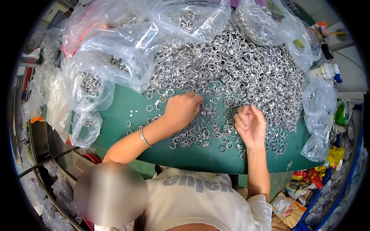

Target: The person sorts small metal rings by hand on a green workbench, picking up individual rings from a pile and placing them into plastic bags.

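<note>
A big pile of shiny silver rings (227, 65) sits on a green table (119, 104). The left hand (182, 109), with a bangle (143, 136) on its arm, is at the pile's near left edge, its back up and its fingertips down by the rings. The right hand (252, 125) is at the pile's near edge, palm up, fingers curled; it is too hard to see if it holds a ring. Loose rings (198, 134) lie in front of the pile. Clear plastic bags (115, 54) are left of the pile and behind it. A white bottle (323, 71) is right of it.
</note>
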Tool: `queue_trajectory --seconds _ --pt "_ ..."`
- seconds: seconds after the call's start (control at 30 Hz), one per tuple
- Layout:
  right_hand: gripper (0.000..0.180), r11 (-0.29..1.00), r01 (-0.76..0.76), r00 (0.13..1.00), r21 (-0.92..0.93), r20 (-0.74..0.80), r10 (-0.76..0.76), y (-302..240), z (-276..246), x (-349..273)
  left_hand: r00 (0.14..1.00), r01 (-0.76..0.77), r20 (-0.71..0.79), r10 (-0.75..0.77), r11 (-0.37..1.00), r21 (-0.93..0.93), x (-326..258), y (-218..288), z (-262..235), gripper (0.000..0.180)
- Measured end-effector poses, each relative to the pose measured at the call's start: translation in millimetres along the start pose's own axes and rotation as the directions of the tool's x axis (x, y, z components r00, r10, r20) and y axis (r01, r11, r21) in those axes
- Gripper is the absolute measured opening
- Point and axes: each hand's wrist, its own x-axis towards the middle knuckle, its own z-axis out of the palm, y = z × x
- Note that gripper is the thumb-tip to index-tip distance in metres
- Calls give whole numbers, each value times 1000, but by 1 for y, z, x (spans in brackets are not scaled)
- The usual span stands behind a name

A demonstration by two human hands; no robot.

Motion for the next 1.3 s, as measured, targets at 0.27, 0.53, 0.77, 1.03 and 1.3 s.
queue_trajectory --seconds 0.27,0.53,0.77,1.03,1.3 --pt "13 -118 211 898 -970 240 -369 25 29 22 999 36 12 -36 999 21 -1 3 -8 17" --pt "15 -440 191 927 -877 309 -214 32 37 23 1000 -12 -21 9 987 -157 -1 -8 1 11" --pt "26 166 158 981 -973 136 -135 16 38 7 793 609 530 -301 347 -714 2 1 -33 11" --pt "39 393 238 966 -888 260 3 26 48 -3 739 674 661 -130 136 -726 -7 14 -36 15" --pt "28 704 262 958 -660 265 -108 39 34 -12 731 675 679 -60 -79 -734 -19 25 -44 14"
